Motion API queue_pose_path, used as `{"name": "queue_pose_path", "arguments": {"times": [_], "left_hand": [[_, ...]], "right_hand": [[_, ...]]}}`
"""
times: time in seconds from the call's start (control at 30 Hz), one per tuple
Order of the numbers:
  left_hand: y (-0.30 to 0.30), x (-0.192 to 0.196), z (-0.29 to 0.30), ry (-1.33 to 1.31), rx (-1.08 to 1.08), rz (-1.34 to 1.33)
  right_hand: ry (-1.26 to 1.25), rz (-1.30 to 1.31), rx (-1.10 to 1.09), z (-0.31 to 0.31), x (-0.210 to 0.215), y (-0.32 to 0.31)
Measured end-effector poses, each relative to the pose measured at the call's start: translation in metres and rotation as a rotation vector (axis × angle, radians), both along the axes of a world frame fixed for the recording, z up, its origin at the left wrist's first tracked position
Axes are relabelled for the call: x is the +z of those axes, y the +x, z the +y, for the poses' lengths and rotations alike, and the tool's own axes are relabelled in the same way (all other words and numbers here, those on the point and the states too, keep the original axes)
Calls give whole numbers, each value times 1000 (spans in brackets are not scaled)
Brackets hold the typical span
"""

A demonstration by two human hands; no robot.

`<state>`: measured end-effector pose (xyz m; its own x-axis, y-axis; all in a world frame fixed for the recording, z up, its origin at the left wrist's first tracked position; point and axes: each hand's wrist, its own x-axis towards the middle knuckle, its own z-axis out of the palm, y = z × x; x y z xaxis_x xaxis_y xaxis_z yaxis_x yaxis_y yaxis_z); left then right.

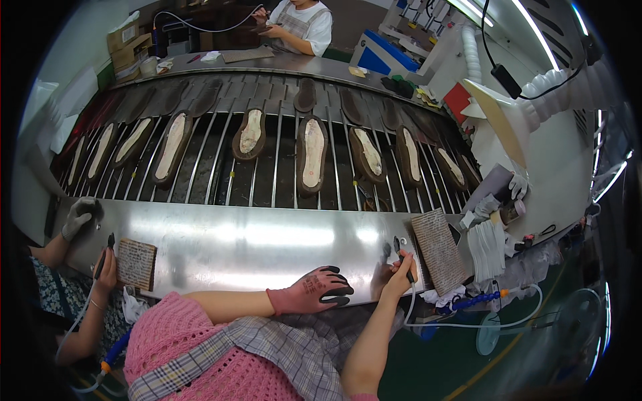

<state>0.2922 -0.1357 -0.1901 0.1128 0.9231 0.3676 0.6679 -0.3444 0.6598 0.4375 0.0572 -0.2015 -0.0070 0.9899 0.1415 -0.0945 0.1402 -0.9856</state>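
My left hand (311, 291), in a pink glove with black fingertips, rests palm down at the near edge of the steel table (267, 234). Its fingers are stretched out and hold nothing. In my bare right hand (400, 275), fingers closed, is a slim black hose-fed brush (406, 262), its dark tip over the table's right part. A pale hose (410, 304) trails from it. Beyond the table, brown shoe uppers (312, 154) lie on the conveyor's metal rods, pale undersides up. Dark soles (305, 95) lie farther back.
A ribbed brown pad (441, 250) lies right of my right hand, beside white strips (488, 247). At left, a co-worker's gloved hand (79, 217) rests on the table; their bare hand (105, 273) holds a similar tool near another pad (136, 264). Another person (301, 27) works across the conveyor.
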Motion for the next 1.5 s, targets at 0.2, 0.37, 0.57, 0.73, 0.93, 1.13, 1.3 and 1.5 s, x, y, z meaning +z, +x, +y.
{"name": "queue_pose_path", "arguments": {"times": [0.2,0.37,0.57,0.73,0.93,1.13,1.3,1.5], "left_hand": [[-1,3,-3,-57,50,11],[-1,7,2,-81,22,20],[0,7,2,-68,29,0],[-1,11,4,-70,5,5],[0,-4,6,-46,-8,16],[2,-7,7,-129,6,-21],[-9,0,34,-189,1,-80],[-67,12,91,-107,397,448]], "right_hand": [[-25,51,17,1,-1,-1],[-34,75,12,2,2,2],[-16,51,44,4,0,5],[-2,97,-27,9,-6,3],[8,130,-61,11,-10,0],[56,-43,-56,7,-3,-2],[232,-50,-86,25,-21,6],[89,-34,-50,24,-19,5]]}}
